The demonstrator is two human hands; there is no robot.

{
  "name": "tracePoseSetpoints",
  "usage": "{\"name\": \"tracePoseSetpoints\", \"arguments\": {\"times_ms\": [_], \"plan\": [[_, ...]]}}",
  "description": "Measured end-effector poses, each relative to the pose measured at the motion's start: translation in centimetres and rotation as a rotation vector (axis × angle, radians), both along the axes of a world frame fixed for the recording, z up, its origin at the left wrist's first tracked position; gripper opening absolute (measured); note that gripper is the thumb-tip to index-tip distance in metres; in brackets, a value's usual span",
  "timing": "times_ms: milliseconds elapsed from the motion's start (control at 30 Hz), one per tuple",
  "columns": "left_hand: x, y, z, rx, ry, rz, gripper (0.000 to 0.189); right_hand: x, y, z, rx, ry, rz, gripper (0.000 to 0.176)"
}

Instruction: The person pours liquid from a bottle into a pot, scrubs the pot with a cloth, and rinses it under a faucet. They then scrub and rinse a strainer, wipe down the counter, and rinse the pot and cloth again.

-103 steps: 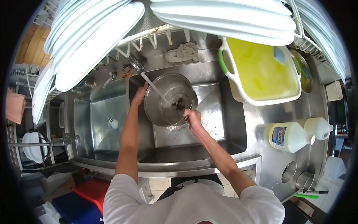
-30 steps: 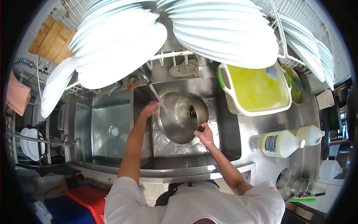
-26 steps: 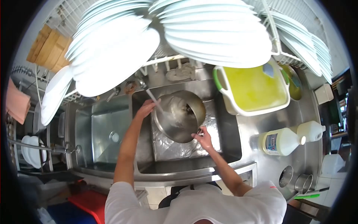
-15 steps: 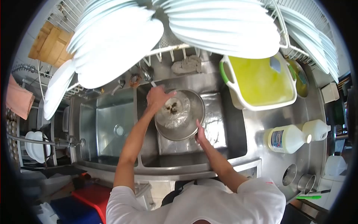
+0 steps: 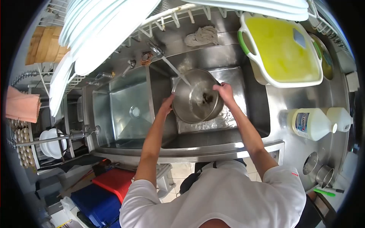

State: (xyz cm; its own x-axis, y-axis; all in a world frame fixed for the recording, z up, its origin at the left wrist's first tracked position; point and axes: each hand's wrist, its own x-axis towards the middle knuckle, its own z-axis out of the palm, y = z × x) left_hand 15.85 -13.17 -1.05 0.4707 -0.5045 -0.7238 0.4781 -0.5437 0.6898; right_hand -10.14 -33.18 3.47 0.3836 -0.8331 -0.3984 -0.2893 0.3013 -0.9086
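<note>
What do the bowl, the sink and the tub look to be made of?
Bowl: metal, likely stainless steel; grey brushed sheen with bright reflections. Sink: the same-looking steel; flat folded walls with a dull mirror finish. Tub: plastic, it seems; opaque matte white, a thick rounded rim and a moulded green handle.

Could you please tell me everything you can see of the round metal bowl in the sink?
The metal bowl is round, wide and shallow, shiny steel by its look, wet, open side up in the right basin of the sink. The left hand holds its left rim, the right hand its right rim. A stream of water from the tap strikes its inside near the far-left edge. A small dark clump lies inside; what it is cannot be told.
</note>
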Motion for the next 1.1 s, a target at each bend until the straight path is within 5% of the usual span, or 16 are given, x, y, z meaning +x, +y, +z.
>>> {"name": "tracePoseSetpoints", "arguments": {"times_ms": [33,100,167,367,433,500,600,667,867,1100], "plan": [[-0.4,-0.6,-0.9,-0.004,0.013,-0.008,0.064,-0.5,1.1,3.6,-0.139,0.151,0.109,0.033],[-0.4,-2.1,-2.4,-0.405,0.149,0.108,0.064,-1.5,2.6,3.4,-0.237,0.068,0.089,0.023],[1.5,-4.1,-3.6,-0.323,-0.153,0.154,0.062,-2.5,3.3,3.1,-0.25,0.0,0.052,0.02],[-1.2,-9.1,12.2,-0.209,-0.873,0.001,0.033,1.0,1.4,-8.5,0.062,-0.442,-0.409,0.013],[-3.3,-9.5,16.2,-0.178,-0.975,-0.003,0.033,2.6,2.1,-7.5,0.088,-0.388,-0.42,0.017],[-4.4,-9.4,17.8,-0.204,-1.081,0.018,0.035,4.2,2.9,-7.5,0.13,-0.28,-0.395,0.033],[-8.6,-8.1,19.0,-0.324,-1.353,-0.115,0.03,7.3,3.7,-9.0,0.165,-0.1,-0.333,0.035],[-11.8,-7.0,19.2,-0.369,-1.558,-0.252,0.027,10.3,4.9,-13.4,0.248,-0.272,-0.394,0.04],[-19.7,-4.8,18.7,-0.329,-1.654,-0.641,0.026,11.2,7.0,-13.9,0.873,-0.759,-0.311,0.033],[-19.5,-5.2,19.5,-0.359,-1.685,-0.753,0.03,8.5,9.2,-13.5,1.0,-0.769,0.035,0.03]]}}
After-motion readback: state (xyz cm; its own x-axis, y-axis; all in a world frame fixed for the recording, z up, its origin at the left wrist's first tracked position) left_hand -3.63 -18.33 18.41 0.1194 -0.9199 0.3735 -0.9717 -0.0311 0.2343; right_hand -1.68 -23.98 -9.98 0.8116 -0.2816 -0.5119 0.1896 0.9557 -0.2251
